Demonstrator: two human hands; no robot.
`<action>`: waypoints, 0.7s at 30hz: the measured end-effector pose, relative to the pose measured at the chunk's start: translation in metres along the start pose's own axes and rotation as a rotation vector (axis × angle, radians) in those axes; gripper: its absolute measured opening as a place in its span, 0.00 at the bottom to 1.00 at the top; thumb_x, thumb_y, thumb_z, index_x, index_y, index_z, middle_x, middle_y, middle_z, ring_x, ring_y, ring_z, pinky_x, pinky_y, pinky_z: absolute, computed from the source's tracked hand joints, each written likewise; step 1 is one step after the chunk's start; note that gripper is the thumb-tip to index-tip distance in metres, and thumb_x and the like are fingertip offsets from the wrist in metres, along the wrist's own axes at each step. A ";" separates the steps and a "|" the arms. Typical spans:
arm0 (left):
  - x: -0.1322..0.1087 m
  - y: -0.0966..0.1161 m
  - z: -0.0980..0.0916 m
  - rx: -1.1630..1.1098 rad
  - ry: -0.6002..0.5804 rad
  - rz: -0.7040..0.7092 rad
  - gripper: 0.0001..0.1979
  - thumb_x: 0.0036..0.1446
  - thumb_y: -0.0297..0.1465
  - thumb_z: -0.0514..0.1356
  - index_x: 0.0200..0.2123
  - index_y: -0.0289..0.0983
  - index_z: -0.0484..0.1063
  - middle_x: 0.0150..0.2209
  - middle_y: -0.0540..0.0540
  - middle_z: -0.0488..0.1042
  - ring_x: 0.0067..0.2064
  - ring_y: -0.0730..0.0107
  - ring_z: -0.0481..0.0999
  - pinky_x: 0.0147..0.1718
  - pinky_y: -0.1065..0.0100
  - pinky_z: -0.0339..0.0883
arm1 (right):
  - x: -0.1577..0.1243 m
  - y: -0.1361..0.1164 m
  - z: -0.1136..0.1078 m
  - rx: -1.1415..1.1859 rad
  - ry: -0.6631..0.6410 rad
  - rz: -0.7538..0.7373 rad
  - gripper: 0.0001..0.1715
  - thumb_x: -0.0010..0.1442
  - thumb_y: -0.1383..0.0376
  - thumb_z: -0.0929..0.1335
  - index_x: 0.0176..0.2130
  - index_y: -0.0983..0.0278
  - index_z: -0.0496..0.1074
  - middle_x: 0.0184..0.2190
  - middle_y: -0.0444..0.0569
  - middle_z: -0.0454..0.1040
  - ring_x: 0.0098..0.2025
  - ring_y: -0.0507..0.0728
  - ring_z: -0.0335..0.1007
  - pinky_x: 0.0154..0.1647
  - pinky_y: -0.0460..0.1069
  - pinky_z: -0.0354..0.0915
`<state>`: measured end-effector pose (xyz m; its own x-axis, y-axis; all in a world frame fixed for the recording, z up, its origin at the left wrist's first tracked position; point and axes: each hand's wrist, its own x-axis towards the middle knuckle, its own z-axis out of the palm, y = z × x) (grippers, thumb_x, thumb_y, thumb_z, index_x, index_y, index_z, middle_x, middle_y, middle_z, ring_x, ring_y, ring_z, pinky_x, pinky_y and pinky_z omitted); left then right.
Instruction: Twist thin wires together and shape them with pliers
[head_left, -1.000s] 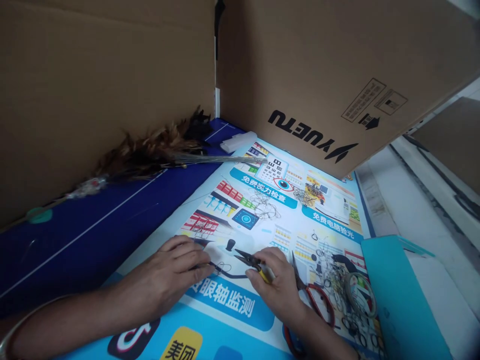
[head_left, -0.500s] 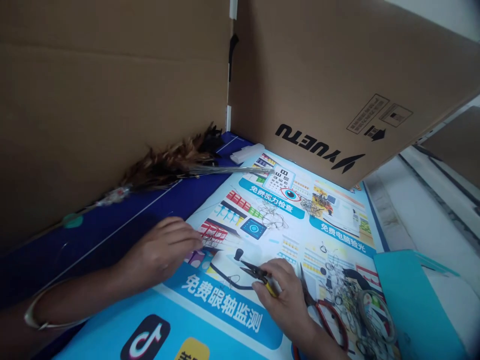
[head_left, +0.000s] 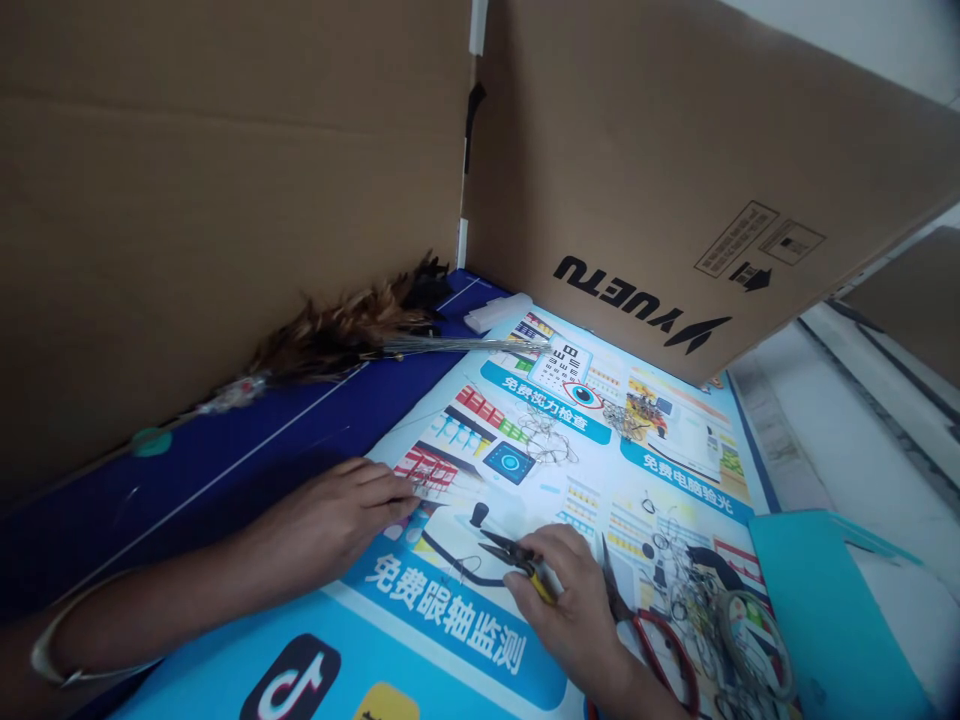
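In the head view, my right hand (head_left: 574, 595) grips small pliers (head_left: 517, 560) with yellow handles and dark jaws. The jaws are parted and point left over the printed sheet, with nothing visible between them. My left hand (head_left: 349, 520) rests low over the sheet's left side, its fingers closed together at the tips; whatever they pinch is too small to make out. A thin wire piece (head_left: 459, 580) seems to lie on the sheet between both hands. Red-handled scissors (head_left: 667, 650) lie beside my right wrist, partly hidden by it.
Tangled wire pieces (head_left: 686, 580) and a wire coil (head_left: 757, 640) lie at the right. Further wire loops (head_left: 547, 435) sit mid-sheet. Brown feathers (head_left: 345, 330) and a straight wire bundle (head_left: 465, 344) lie along the cardboard wall (head_left: 225, 180). A turquoise folder (head_left: 817, 590) stands far right.
My left hand has shifted slightly right and its fingers reach flatter over the sheet. My right hand keeps the pliers in nearly the same place. The camera view has moved slightly.
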<state>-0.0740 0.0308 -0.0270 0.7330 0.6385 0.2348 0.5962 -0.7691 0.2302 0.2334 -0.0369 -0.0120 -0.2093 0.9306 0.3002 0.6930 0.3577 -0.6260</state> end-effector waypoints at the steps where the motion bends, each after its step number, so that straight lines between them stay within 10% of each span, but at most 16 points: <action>1: -0.001 0.002 -0.001 0.014 -0.016 -0.004 0.17 0.61 0.20 0.55 0.48 0.43 0.75 0.48 0.47 0.78 0.48 0.61 0.74 0.49 0.61 0.63 | 0.000 0.000 0.000 0.002 -0.006 0.001 0.11 0.57 0.63 0.71 0.42 0.58 0.74 0.39 0.50 0.76 0.41 0.60 0.73 0.41 0.54 0.71; 14: -0.009 0.056 0.015 -0.039 -0.041 0.057 0.25 0.56 0.22 0.59 0.57 0.43 0.69 0.50 0.48 0.77 0.47 0.56 0.72 0.53 0.55 0.59 | 0.000 -0.001 0.001 -0.001 0.026 -0.008 0.09 0.58 0.62 0.71 0.41 0.57 0.74 0.39 0.50 0.76 0.41 0.60 0.73 0.42 0.54 0.71; 21: -0.003 0.015 0.010 -0.075 0.074 -0.049 0.22 0.61 0.19 0.52 0.56 0.41 0.69 0.48 0.44 0.76 0.47 0.61 0.72 0.48 0.60 0.63 | -0.001 0.000 0.001 0.011 0.006 -0.009 0.12 0.55 0.66 0.72 0.42 0.57 0.74 0.39 0.49 0.76 0.41 0.60 0.72 0.43 0.55 0.70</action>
<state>-0.0643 0.0172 -0.0340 0.6754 0.6781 0.2899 0.6028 -0.7341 0.3128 0.2324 -0.0376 -0.0131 -0.2108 0.9269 0.3104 0.6832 0.3668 -0.6315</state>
